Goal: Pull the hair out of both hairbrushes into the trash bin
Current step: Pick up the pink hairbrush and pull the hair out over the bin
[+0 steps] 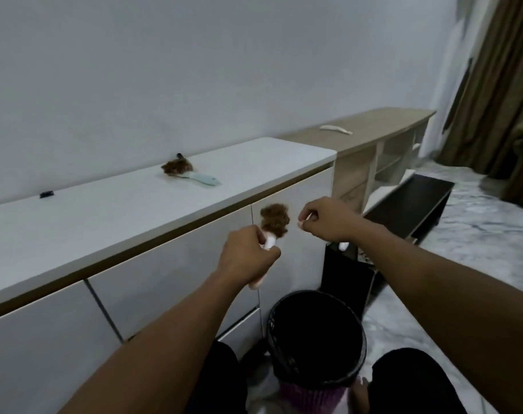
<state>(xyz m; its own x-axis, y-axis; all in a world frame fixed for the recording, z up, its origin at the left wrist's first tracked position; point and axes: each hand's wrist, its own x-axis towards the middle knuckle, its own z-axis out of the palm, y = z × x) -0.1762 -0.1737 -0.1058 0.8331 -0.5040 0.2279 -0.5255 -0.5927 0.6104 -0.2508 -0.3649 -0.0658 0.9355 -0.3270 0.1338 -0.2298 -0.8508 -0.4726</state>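
My left hand [246, 251] grips the pale pink handle of a hairbrush [269, 242], head up, and a brown clump of hair [274, 219] covers its bristles. My right hand [324, 219] is just right of that clump, fingers curled in with thumb and forefinger pinched; whether strands are between them I cannot tell. A black trash bin [315, 339] with a black liner stands on the floor directly below both hands, between my knees. A second hairbrush [205, 178], light green, lies on the white cabinet top [105, 210] with brown hair [177, 167] on its head.
A small black item [46, 194] lies on the cabinet top near the wall. To the right stand a wooden shelf unit [374, 144] with a white object [335, 129] on it, a low black table [409, 201], a curtain and an armchair on a marbled floor.
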